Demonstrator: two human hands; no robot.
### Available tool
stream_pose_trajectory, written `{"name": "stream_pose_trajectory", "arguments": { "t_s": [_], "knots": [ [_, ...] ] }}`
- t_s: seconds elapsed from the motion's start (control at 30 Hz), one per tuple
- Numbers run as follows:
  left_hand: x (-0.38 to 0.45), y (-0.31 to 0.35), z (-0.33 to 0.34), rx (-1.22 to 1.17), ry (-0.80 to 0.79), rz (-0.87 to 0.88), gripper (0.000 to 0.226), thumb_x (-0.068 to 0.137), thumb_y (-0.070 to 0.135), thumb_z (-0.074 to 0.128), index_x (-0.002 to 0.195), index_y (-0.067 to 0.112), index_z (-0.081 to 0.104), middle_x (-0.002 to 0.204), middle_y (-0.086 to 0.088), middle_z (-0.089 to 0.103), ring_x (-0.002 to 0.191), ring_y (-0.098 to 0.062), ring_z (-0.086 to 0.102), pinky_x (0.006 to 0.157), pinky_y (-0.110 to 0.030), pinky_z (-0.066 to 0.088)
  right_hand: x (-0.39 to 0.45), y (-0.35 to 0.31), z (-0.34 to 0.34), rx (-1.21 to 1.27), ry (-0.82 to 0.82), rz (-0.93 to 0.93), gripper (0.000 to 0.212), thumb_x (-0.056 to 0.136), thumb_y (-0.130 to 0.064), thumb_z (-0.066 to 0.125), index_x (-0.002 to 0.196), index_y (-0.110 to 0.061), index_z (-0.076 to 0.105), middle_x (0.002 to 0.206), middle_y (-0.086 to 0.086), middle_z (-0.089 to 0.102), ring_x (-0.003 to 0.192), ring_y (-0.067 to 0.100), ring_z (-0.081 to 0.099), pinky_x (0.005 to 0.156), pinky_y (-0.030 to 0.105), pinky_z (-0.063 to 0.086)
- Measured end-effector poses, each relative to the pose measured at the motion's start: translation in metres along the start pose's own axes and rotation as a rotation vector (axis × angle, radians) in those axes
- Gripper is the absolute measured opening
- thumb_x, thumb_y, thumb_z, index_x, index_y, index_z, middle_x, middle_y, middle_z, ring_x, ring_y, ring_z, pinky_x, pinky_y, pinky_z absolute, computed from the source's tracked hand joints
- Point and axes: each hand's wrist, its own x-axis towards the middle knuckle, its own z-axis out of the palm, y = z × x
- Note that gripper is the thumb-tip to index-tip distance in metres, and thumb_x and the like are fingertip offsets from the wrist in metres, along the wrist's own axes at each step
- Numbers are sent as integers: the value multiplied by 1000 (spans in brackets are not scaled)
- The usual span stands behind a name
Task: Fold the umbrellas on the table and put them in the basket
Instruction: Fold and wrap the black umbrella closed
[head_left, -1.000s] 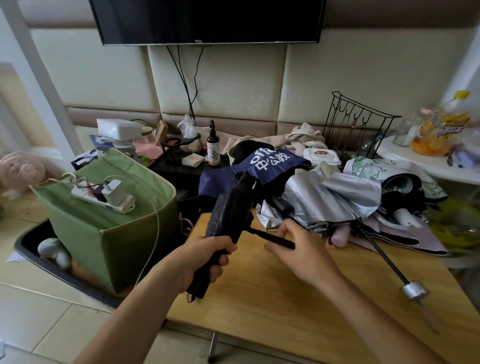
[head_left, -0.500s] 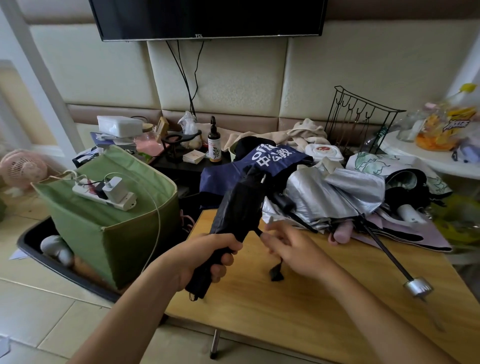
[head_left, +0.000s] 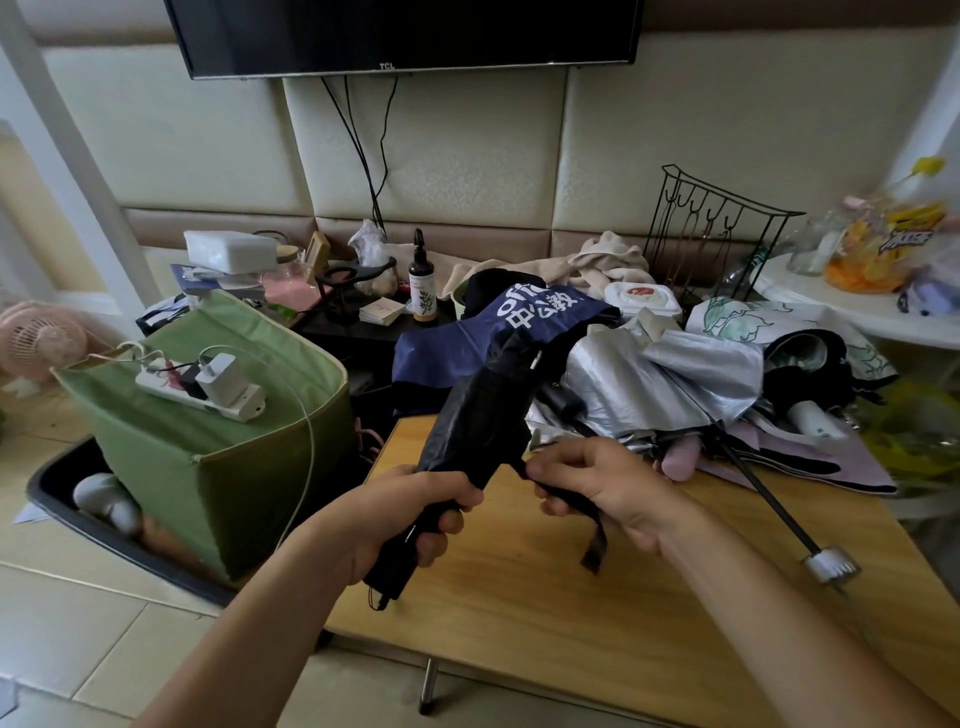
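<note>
Black fabric, gathered into a slim roll, fills the left hand (head_left: 415, 512), whose fingers wrap tight round the lower part of the black umbrella (head_left: 478, 415) just above its handle end. That umbrella's long axis runs on a slant, the handle low and towards the person, the tip rising up and away to the right over the near edge of the counter (head_left: 571, 649). Just right of the roll, the right hand (head_left: 605, 488) pinches the closure strap (head_left: 595, 543), whose loose end dangles below the fingers. So the strap sits on the right side of the roll, at about the height of the left hand's grip; my reading is that it must be carried round the roll crosswise to its long axis.

Beyond the roll, further back on the counter, lie the unfolded umbrellas (head_left: 665, 384) in a heap. Left of the roll and lower, on the floor, stands the green basket (head_left: 249, 467), nearer the left hand, with a power strip (head_left: 202, 395) resting on it.
</note>
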Motion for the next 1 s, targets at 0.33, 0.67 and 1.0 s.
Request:
{"name": "stream_pose_trajectory", "arguments": {
  "t_s": [0.33, 0.67, 1.0],
  "knots": [
    [17, -12, -3, 233, 363, 125, 19, 88, 12, 73, 101, 4, 62, 70, -10, 51, 46, -17, 37, 44, -27, 32, -14, -13, -15, -239, -66, 104, 17, 92, -10, 74, 104, 2, 76, 79, 8, 72, 60, 12, 62, 67, 28, 56],
    [20, -26, -1, 1061, 729, 214, 29, 86, 46, 66, 105, 25, 62, 81, 7, 63, 70, -15, 65, 63, -30, 57, -38, -37, 0, -151, -351, -128, 26, 102, 2, 51, 119, -2, 70, 111, 19, 76, 97, 40, 75, 92, 36, 58],
    [9, -26, 18, 1469, 578, 350, 25, 92, 49, 56, 110, 32, 59, 91, 8, 65, 80, -16, 66, 71, -33, 57, -27, -30, 26, -137, -66, -373, 14, 97, -10, 68, 107, -2, 74, 98, 12, 79, 94, 29, 77, 92, 36, 60]
  ]
}}
